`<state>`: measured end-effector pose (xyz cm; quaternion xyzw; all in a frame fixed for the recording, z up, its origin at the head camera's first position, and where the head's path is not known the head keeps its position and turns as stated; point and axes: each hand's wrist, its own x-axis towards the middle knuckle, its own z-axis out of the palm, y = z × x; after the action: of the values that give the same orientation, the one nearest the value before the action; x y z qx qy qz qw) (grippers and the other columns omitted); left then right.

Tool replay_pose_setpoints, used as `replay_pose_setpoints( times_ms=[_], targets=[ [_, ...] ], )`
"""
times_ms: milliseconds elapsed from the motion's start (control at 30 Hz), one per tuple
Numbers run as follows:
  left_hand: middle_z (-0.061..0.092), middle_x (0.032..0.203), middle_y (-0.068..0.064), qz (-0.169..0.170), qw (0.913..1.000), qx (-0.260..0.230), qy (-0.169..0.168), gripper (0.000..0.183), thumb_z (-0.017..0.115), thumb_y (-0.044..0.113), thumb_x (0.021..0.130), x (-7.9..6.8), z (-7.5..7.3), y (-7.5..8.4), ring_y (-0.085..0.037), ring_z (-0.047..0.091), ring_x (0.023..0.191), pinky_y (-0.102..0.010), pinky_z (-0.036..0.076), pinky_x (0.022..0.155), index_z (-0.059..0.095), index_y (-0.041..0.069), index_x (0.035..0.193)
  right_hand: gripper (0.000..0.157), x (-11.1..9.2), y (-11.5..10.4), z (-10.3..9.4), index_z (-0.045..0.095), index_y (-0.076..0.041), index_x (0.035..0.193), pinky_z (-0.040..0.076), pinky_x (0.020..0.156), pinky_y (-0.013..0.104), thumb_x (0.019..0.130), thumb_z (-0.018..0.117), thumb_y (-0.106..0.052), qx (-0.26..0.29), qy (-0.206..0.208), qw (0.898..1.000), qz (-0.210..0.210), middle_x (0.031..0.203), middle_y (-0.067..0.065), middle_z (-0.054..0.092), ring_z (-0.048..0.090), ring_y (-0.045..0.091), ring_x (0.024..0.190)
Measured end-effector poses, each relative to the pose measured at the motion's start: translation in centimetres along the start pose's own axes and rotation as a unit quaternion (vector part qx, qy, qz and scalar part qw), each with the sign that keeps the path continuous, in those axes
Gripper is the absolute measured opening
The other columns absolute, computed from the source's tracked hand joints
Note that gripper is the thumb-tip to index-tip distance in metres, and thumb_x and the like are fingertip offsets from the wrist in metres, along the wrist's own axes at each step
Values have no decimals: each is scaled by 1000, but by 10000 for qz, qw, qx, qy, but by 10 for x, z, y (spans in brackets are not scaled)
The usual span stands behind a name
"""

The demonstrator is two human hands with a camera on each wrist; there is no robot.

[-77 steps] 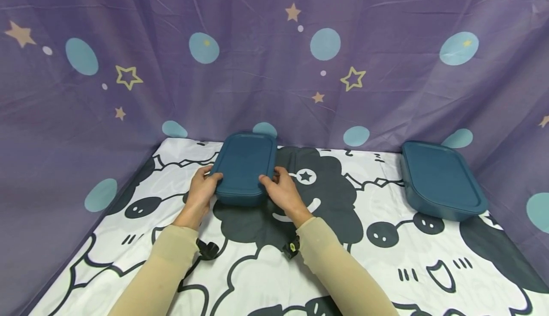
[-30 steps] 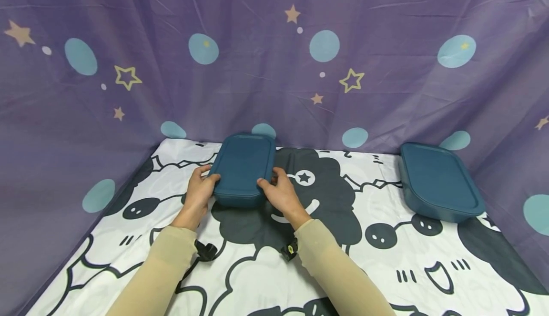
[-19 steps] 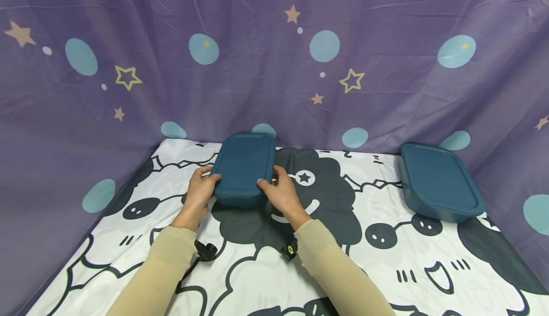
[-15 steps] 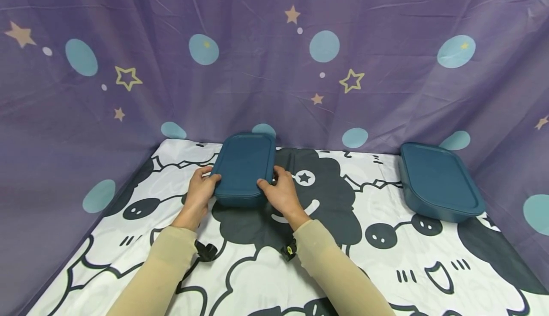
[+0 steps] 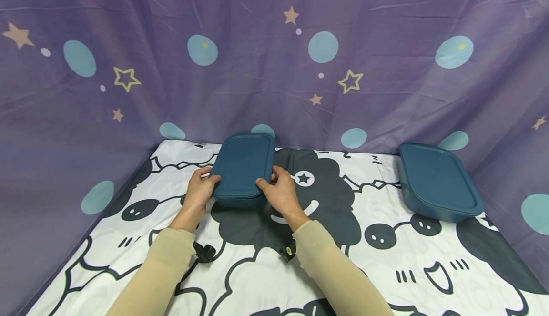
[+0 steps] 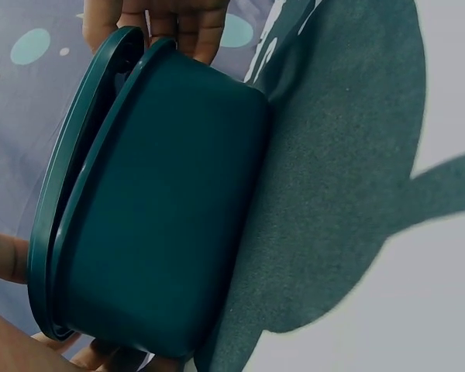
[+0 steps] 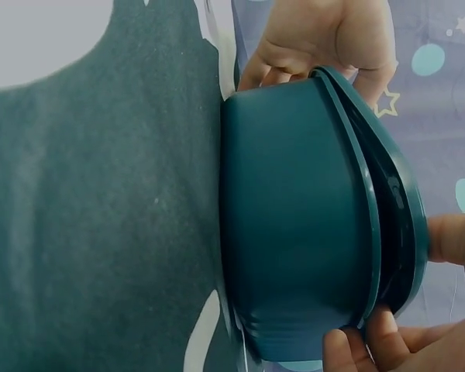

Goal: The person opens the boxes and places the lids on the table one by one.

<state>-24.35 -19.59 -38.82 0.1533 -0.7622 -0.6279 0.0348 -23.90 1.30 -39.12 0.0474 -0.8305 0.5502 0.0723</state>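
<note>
A blue-green rectangular lunch box [image 5: 240, 202] stands on the cloth at the back, left of centre. Its matching lid [image 5: 244, 163] is tipped up at the near right corner, and both wrist views show a dark gap above the box's rim. My left hand [image 5: 199, 192] grips the left side, thumb on the lid and fingers against the wall below. At the right edge, my right hand [image 5: 280, 192] pinches the raised lid, thumb on top and fingertips [image 7: 384, 322] at its underside. What lies inside the box is hidden.
A second blue-green lidded box [image 5: 442, 178] stands at the far right. Beneath everything is a white cloth [image 5: 249, 282] with black cartoon prints. A purple curtain [image 5: 257, 101] with stars and dots hangs right behind the boxes.
The lid's near right corner has come up slightly from the box, with my right hand at it. Both hands keep nearly the same places, and the second box stands where it was.
</note>
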Motion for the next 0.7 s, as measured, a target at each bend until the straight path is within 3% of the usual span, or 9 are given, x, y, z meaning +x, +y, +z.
replay_pose_setpoints(
  times_ms=[400, 700],
  targets=[
    [40, 138, -24, 318, 9993, 216, -7, 57, 53, 17, 93, -4, 1, 7, -34, 44, 122, -44, 38, 100, 33, 0, 143, 52, 0, -1, 0, 52, 0, 131, 43, 76, 35, 87, 68, -24, 340, 63, 9987, 362, 95, 5, 52, 49, 20, 88],
    [28, 142, -27, 948, 9822, 1622, 42, 50, 53, 19, 92, -14, 0, 14, -42, 22, 133, -53, 22, 108, 44, -1, 137, 51, 0, -1, 1, 52, 1, 130, 42, 74, 33, 87, 68, -23, 445, 85, 9983, 373, 93, 5, 50, 48, 19, 84]
  ],
)
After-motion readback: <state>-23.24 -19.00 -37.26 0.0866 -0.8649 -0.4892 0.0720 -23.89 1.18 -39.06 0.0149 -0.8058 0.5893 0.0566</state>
